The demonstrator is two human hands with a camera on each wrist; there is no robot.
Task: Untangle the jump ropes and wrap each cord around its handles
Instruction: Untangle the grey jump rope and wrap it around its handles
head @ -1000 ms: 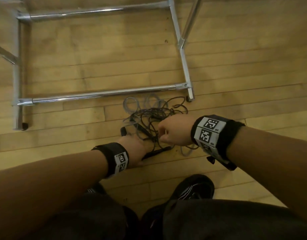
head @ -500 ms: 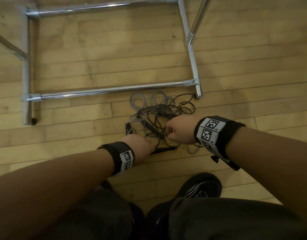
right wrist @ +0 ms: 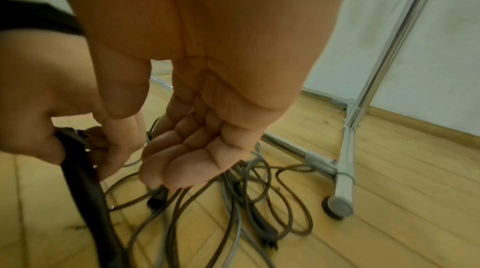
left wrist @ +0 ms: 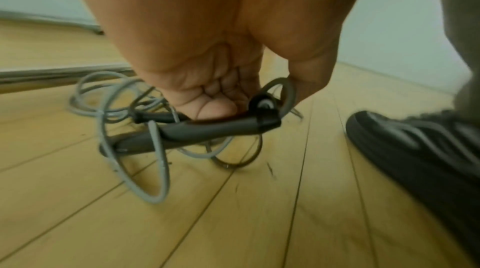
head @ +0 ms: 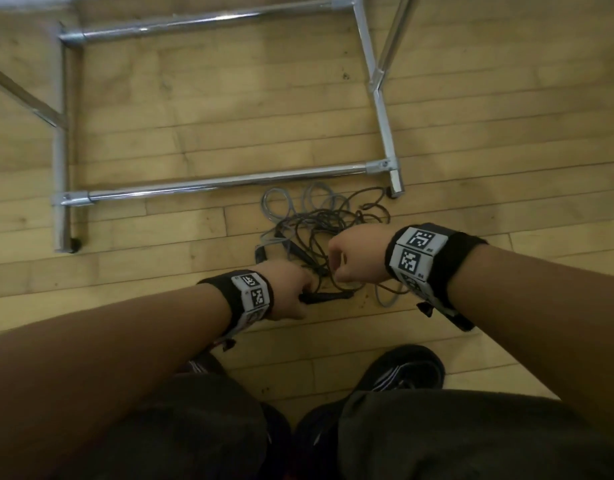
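Note:
A tangle of black and grey jump ropes point(head: 319, 230) lies on the wooden floor in front of my feet. My left hand point(head: 288, 292) grips a black handle point(head: 328, 296) at the tangle's near edge. In the left wrist view its fingers curl round that handle point(left wrist: 207, 130), and a grey cord point(left wrist: 158, 172) loops over it. My right hand point(head: 350, 259) hovers just above the tangle, thumb against index finger. It seems to pinch a thin grey cord point(right wrist: 133, 161); its other fingers point(right wrist: 182, 159) curl loosely over the black cords point(right wrist: 280, 196).
A chrome rack base point(head: 208, 183) on casters point(right wrist: 337, 206) stands right behind the tangle, with an upright pole point(right wrist: 384, 57) and a white wall beyond. My black shoes point(head: 402, 372) and knees are just in front of the ropes.
The head view has drifted a little. Both hands stay at the tangle, the left still on the black handle; the right has lifted slightly.

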